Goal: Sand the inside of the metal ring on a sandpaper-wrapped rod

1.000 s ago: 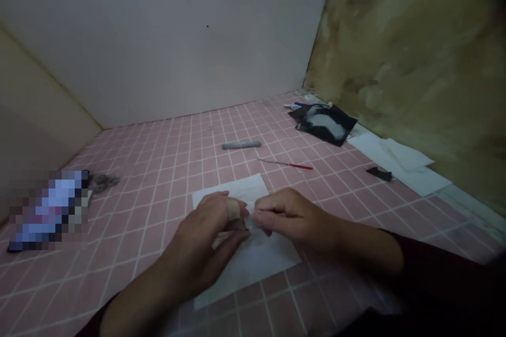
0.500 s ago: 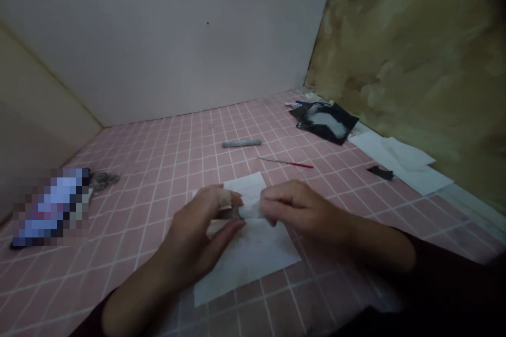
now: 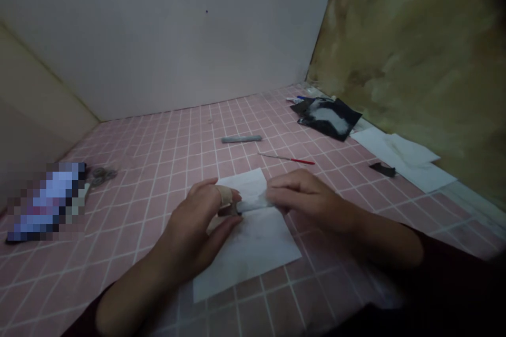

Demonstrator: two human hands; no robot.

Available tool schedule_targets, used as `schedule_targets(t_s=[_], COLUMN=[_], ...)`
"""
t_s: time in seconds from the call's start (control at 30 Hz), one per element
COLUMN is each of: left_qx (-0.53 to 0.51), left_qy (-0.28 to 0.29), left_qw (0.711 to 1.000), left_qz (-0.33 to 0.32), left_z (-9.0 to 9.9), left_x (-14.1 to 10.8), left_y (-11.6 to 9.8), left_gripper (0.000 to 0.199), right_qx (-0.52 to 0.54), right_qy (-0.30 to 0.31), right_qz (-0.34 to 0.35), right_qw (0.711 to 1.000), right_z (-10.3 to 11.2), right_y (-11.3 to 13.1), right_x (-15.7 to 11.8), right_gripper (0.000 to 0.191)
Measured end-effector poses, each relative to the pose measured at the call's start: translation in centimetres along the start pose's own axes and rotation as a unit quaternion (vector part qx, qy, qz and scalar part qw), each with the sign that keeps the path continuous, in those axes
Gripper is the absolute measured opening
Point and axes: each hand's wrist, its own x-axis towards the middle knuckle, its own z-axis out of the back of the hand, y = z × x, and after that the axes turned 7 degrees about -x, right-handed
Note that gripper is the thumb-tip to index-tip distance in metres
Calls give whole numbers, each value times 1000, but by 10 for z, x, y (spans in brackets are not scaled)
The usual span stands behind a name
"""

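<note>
My left hand [image 3: 197, 226] and my right hand [image 3: 306, 200] sit close together above a white paper sheet [image 3: 253, 253], their fingers pinching opposite ends of a small white roll [image 3: 253, 204], probably paper or tissue. A beige bandage or strip of tape [image 3: 225, 196] wraps one finger of my left hand. The roll's ends are hidden inside my fingers. The sheet lies flat on a pink tiled surface [image 3: 130, 210], partly covered by both hands.
Beyond the hands lie a grey stick [image 3: 241, 139] and a thin red-tipped tool [image 3: 288, 160]. Back right are a black packet [image 3: 328, 118], pens [image 3: 296, 99], white sheets [image 3: 399, 155] and a small dark piece [image 3: 382, 169]. Left are a pixelated object [image 3: 47, 202] and a grey coil [image 3: 100, 174].
My right hand has drawn rightward from my left, and more of the white roll now shows between them. The view has tilted slightly.
</note>
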Motion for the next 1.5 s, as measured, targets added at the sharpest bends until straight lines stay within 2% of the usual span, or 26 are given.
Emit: schedule_targets(t_s=[0.07, 0.2, 0.33, 0.5, 0.67, 0.8, 0.97, 1.03, 1.13, 1.27, 1.43, 1.5], left_qx=[2, -25, -3, -25, -6, -41, -27, -56, -69, -71, -81, -83], left_qy=[-3, 26, -10, 15, -29, 21, -16, -10, 43, -7, 35, 19], left_qw=[1000, 999, 1000, 999, 1000, 999, 999, 998, 996, 997, 996, 996], left_qz=[0, -22, 5, -15, 10, -17, 13, 3, -23, 6, -9, -2], left_z=[0, -1, 1, 2, 4, 1, 3, 3, 1, 3, 3, 3], left_x=[-1, -2, -1, 0, -1, -1, -1, -1, -2, -3, -3, -3], left_y=[1, 2, 3, 3, 4, 4, 3, 1, 0, 3, 2, 3], left_gripper=[19, 20, 18, 20, 18, 21, 20, 22, 21, 21, 15, 14], right_qx=[-4, -24, 18, -52, -15, -63, -12, -31, -54, -9, -32, -31], right_qy=[-2, 50, -14, 47, -23, 42, -26, 5, 46, -5, 38, -5], right_qz=[4, -3, 7, 9, 16, 6, 26, 16, -12, -21, -40, -40], right_qw=[1000, 998, 1000, 997, 999, 997, 999, 999, 997, 1000, 998, 999], right_z=[0, -2, 0, -2, -1, -2, 0, -2, -6, -6, -10, -8], right_y=[1, -1, -3, -2, -2, -2, 1, 1, -1, -7, -7, -8], right_x=[-1, -1, 0, -1, -1, -2, -2, -4, -6, -6, -4, -4], right_gripper=[34, 33, 35, 33, 35, 34, 36, 36, 37, 40, 39, 40])
